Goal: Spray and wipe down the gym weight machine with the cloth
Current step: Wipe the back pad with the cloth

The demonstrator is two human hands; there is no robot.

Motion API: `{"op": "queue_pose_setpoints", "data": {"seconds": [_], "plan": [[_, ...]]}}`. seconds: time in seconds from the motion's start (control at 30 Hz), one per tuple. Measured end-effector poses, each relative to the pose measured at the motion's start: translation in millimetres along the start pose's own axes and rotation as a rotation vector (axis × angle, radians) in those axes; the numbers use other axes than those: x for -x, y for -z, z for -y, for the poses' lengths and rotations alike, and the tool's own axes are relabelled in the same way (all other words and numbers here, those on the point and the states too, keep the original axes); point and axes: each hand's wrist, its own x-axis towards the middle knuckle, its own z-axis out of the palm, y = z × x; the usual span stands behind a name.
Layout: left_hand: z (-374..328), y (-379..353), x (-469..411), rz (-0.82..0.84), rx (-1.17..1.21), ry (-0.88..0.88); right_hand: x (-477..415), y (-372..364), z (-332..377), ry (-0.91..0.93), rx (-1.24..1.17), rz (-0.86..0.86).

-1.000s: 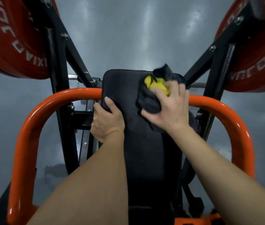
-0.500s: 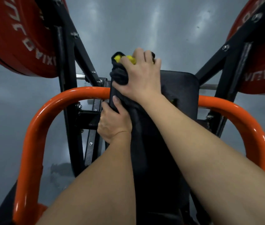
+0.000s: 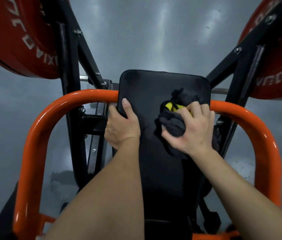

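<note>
- Clearly, the left hand [image 3: 122,125] grips the left edge of the black pad [image 3: 154,87], thumb lying on its face.
- The right hand [image 3: 188,129] clutches a bunched dark cloth [image 3: 171,123], yellow showing, pressed against the pad's right side.
- An orange bar [image 3: 33,135] curves behind the pad.

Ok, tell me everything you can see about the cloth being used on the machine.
The cloth is dark grey, almost black, soft and fuzzy-looking, with a bright yellow patch showing near its top. It is bunched into a wad, not spread flat. The right hand grips it, fingers curled over the yellow part and thumb beneath, pressing it against the right side of the black pad. Loose folds poke out above the fingers and under the wrist.
</note>
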Motion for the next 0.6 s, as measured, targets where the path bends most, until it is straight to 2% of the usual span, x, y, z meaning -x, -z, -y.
{"op": "queue_pose_setpoints", "data": {"seconds": [0.1, 0.17, 0.33, 0.47, 0.53, 0.6], "plan": [[-3.7, 2.0, 1.6, 0.017, -0.019, 0.004, -44.3, -7.1, 33.7, -0.042, 0.072, -0.013], [-6.0, 4.0, 4.6, 0.018, -0.015, 0.002, -88.5, -15.1, 64.4, -0.100, 0.085, 0.047], [-2.7, 0.5, -2.4, -0.005, 0.037, 0.024, -165.4, -51.7, 116.8, -0.119, -0.037, 0.188], [-0.7, 0.3, -0.6, -0.029, 0.056, 0.022, -144.9, -41.4, 84.6, -0.075, -0.435, 0.184], [-2.0, 0.5, 0.8, -0.032, 0.069, 0.026, -106.3, -24.9, 56.0, 0.078, -0.417, 0.139], [-3.2, 0.9, 0.0, -0.031, 0.076, 0.034, -60.4, -10.9, 26.5, 0.157, -0.276, 0.122]]}}
